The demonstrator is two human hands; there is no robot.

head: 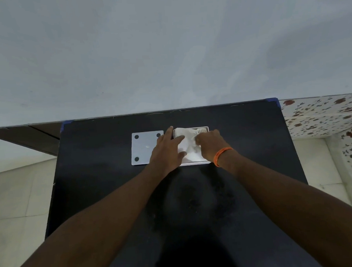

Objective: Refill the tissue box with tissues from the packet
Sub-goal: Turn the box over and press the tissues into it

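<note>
A white open tissue box (203, 128) stands at the far middle of the black table (104, 188). White tissues (189, 147) fill it, crumpled on top. My left hand (166, 149) lies flat over the box's left side, fingers spread and pressing on the tissues. My right hand (209, 145), with an orange band at the wrist, has its fingers curled into the tissues from the right. To the left of the box lies its white lid (144, 148), flat, with dark round pads at the corners. No packet is in view.
The table's far edge meets a pale grey wall (166, 52). A flower-patterned tiled ledge (323, 115) is at the right. Pale floor tiles (17, 192) show on both sides of the table.
</note>
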